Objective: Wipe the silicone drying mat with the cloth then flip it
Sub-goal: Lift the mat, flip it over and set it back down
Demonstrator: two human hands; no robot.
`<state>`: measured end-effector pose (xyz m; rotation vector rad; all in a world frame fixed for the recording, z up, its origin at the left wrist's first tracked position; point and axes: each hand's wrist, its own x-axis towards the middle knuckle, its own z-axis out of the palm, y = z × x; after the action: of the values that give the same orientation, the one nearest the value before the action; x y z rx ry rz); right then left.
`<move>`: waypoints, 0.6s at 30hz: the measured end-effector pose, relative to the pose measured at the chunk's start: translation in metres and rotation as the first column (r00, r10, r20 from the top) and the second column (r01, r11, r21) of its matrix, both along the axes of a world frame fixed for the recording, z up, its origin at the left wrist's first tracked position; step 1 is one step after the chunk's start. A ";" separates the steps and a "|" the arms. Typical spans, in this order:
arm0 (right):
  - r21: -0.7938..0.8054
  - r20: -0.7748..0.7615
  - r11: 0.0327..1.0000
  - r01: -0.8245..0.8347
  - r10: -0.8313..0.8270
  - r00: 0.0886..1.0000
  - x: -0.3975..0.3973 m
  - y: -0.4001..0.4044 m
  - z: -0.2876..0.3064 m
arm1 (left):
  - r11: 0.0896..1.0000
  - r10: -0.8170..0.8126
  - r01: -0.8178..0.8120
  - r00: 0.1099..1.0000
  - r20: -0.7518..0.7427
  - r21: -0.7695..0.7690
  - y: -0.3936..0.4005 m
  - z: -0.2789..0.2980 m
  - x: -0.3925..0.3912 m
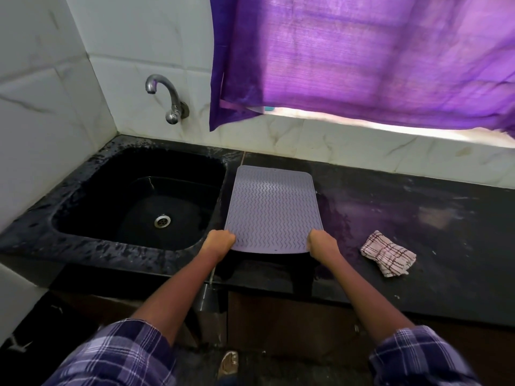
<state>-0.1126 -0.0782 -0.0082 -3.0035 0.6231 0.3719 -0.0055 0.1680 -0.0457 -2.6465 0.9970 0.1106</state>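
The grey silicone drying mat (273, 207), ribbed with a zigzag pattern, is in the middle of the black counter, right of the sink. Its near edge is raised off the counter and casts a shadow below. My left hand (220, 242) grips the mat's near left corner. My right hand (323, 243) grips its near right corner. The white checked cloth (388, 256) lies crumpled on the counter to the right of my right hand, apart from it.
A black sink (83, 190) with a steel drain sits to the left, under a wall tap (167, 98). The black counter (418, 213) runs on to the right. A purple curtain (362, 57) hangs over the window behind. White tiles line the walls.
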 end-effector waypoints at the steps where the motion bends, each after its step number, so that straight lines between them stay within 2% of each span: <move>1: -0.005 -0.004 1.000 -0.001 0.001 1.000 -0.002 0.001 -0.001 | 1.000 -0.007 0.007 1.000 0.003 0.001 0.001 -0.002 -0.002; 18: -0.028 -0.084 0.999 0.036 -0.038 0.996 -0.038 0.031 -0.014 | 0.998 -0.055 0.055 0.998 -0.007 0.002 0.026 -0.012 -0.031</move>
<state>-0.1505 -0.0475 -0.0222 -3.0095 0.6951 0.4951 -0.0363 0.1939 -0.0573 -2.6157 1.0701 0.1088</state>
